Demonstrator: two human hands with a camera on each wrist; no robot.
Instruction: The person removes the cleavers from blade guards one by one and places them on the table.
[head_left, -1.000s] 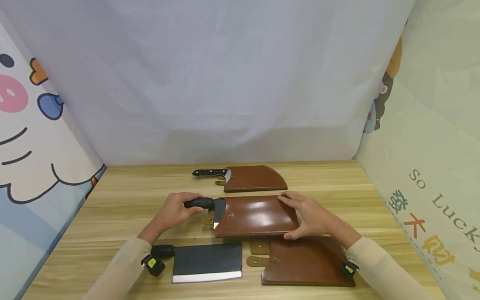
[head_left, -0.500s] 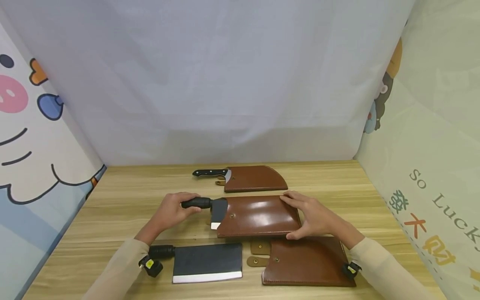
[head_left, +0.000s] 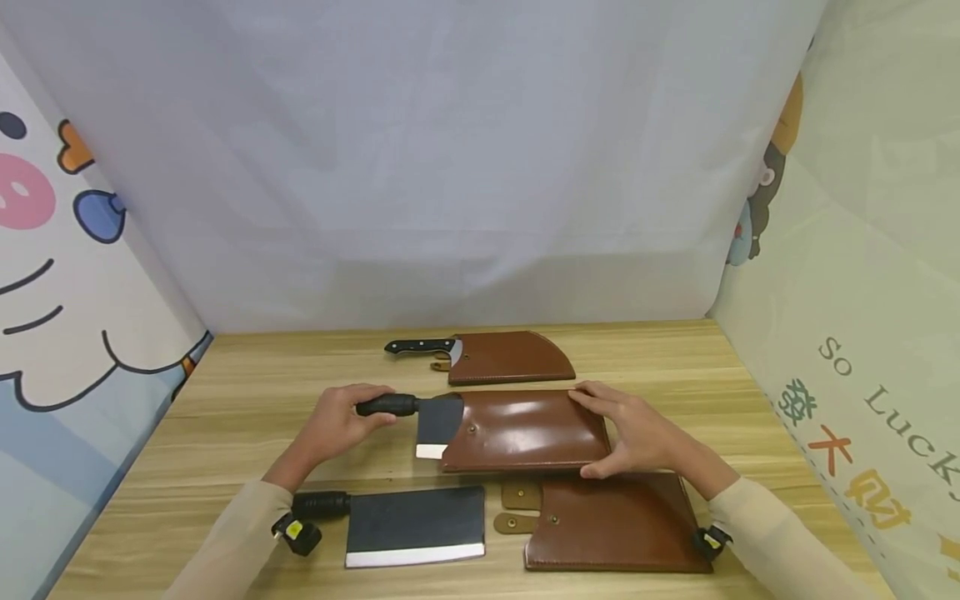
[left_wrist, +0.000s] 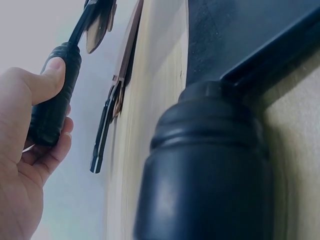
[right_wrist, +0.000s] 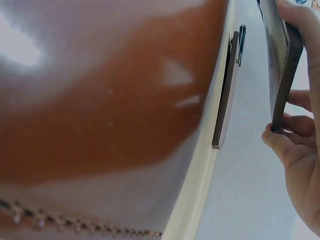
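In the middle of the head view, a cleaver (head_left: pixel 437 421) with a black handle sits partly inside a brown leather sheath (head_left: pixel 528 433). A strip of its dark blade and pale edge shows outside the sheath mouth. My left hand (head_left: pixel 341 423) grips the handle's end, and the left wrist view shows the thumb and fingers around the black handle (left_wrist: pixel 56 95). At the sheath's closed right end, my right hand (head_left: pixel 630 429) holds it between thumb and fingers. The right wrist view shows those fingers on the sheath's edge (right_wrist: pixel 287 75). Both hands hold the pair raised off the table.
Behind lies another knife (head_left: pixel 420 345) with a riveted black handle, in a brown sheath (head_left: pixel 510 357). In front, a bare cleaver (head_left: pixel 415 525) lies at left and a sheath (head_left: pixel 615 525) with two strap tabs at right, on the wooden table (head_left: pixel 247 392).
The cleaver has slid left out of its sheath, so more blade shows. My left hand has drawn left with the handle; my right hand has shifted slightly right with the sheath.
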